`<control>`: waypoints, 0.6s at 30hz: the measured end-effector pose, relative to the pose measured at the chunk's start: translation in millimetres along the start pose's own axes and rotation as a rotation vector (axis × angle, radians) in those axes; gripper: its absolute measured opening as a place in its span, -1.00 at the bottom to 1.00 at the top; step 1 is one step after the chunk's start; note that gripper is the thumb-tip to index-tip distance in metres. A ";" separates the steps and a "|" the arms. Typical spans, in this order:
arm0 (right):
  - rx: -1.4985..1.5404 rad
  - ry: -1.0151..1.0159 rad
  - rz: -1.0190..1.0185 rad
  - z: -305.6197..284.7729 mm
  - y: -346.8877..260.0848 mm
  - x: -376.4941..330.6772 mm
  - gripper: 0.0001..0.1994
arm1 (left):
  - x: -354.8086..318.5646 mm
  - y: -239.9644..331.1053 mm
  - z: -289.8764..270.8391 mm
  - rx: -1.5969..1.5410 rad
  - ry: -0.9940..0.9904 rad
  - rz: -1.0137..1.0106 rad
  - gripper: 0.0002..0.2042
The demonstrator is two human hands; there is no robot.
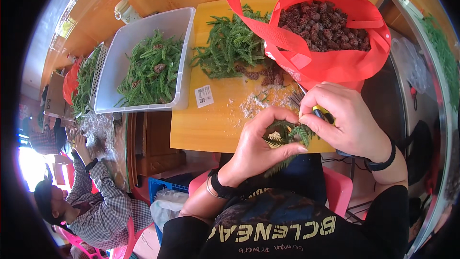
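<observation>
My left hand [258, 146] curls around a small bunch of green fir-like sprigs [287, 136] at the near edge of a yellow wooden board [215, 115]. My right hand [342, 117] pinches the bunch from the right and also holds a tool with a yellow and black handle [322, 113]. A loose pile of green sprigs [230, 45] with a few pine cones lies on the far part of the board. A red fabric bag [330, 62] full of brown pine cones [326, 26] stands just beyond my right hand.
A clear plastic bin [115, 67] with green sprigs and cones sits to the left of the board. Another person in a checked shirt [103, 206] sits low on the left. A blue crate [160, 187] and a pink stool [338, 189] stand below.
</observation>
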State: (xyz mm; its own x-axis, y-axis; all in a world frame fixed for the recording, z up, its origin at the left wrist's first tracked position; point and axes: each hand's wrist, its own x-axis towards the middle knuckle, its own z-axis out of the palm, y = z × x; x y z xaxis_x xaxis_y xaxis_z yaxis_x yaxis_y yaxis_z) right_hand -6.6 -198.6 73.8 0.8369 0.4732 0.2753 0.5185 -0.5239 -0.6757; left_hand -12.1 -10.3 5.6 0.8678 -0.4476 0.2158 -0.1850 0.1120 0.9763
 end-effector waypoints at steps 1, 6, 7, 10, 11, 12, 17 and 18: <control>-0.019 0.010 0.000 1.6 0.8 -0.7 -0.89 | 1.2 -1.6 -0.2 0.010 -0.024 0.051 -0.64; -0.031 0.046 0.033 5.7 -0.3 -1.6 -0.88 | 8.0 -9.4 6.2 0.296 0.110 0.243 -0.64; -0.043 0.064 0.042 7.0 0.3 -1.9 -0.88 | 10.0 -8.5 8.5 0.440 0.163 0.365 -0.64; -0.058 0.094 0.055 9.2 -1.3 -3.0 -0.88 | 12.3 -10.2 15.5 0.428 0.208 0.400 -0.67; -0.061 0.107 0.060 9.6 -2.2 -3.4 -0.88 | 11.7 -10.5 14.6 0.427 0.209 0.401 -0.67; -0.060 0.108 0.060 9.3 -1.5 -4.1 -0.88 | 11.5 -11.5 13.5 0.400 0.191 0.377 -0.70; 0.035 0.118 0.091 11.2 3.0 -9.2 -0.90 | 7.9 -16.7 6.2 0.292 0.079 0.360 -0.82; 0.035 0.120 0.091 11.8 3.3 -10.0 -0.90 | 6.8 -17.8 7.7 0.222 0.103 0.325 -0.83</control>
State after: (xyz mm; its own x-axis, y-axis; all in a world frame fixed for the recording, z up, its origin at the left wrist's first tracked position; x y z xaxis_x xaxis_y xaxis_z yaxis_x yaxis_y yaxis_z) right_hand -15.3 -196.7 60.7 0.8960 0.3363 0.2902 0.4352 -0.5343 -0.7246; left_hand -6.5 -22.2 -10.3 0.7872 -0.3281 0.5221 -0.5426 0.0336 0.8393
